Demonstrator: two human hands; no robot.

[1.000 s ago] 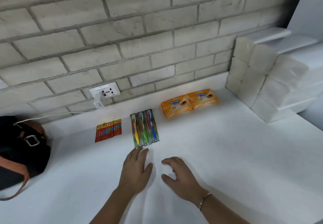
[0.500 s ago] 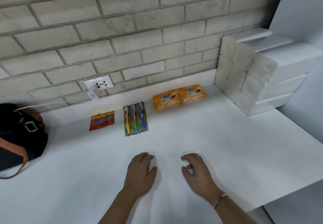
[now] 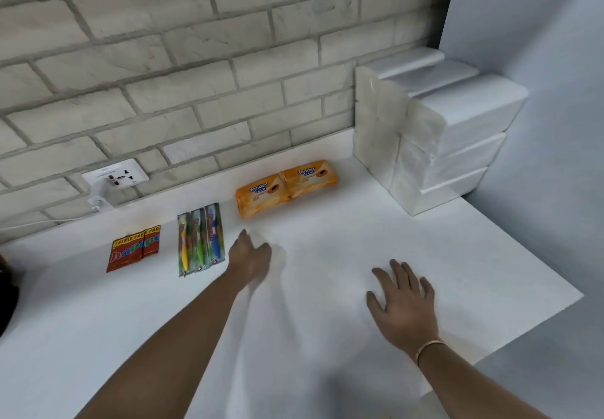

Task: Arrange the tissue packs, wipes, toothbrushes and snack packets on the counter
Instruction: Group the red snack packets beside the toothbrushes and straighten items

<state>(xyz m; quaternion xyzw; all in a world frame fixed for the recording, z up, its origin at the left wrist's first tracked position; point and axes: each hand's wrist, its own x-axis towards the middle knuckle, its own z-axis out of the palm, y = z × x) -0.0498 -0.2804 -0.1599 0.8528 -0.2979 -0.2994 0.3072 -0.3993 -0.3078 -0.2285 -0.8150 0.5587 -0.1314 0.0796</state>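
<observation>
Along the back of the white counter [image 3: 343, 255] lie red snack packets [image 3: 133, 248], three packed toothbrushes [image 3: 200, 239] and two orange wipes packs [image 3: 286, 186]. White tissue packs [image 3: 434, 131] are stacked in the right corner. My left hand [image 3: 250, 257] reaches forward, just right of the toothbrushes and below the wipes, holding nothing; its fingers are mostly hidden behind the back of the hand. My right hand [image 3: 403, 301] rests flat on the counter with fingers spread, empty.
A wall socket [image 3: 115, 175] with a plugged charger and white cable sits on the brick wall at left. A dark bag [image 3: 6, 294] shows at the left edge. The counter's right edge [image 3: 555, 307] drops off near my right hand.
My left hand has moved forward toward the wipes and toothbrushes. My right hand has shifted right and spread flat. The camera has turned right, so the bag is nearly out of view.
</observation>
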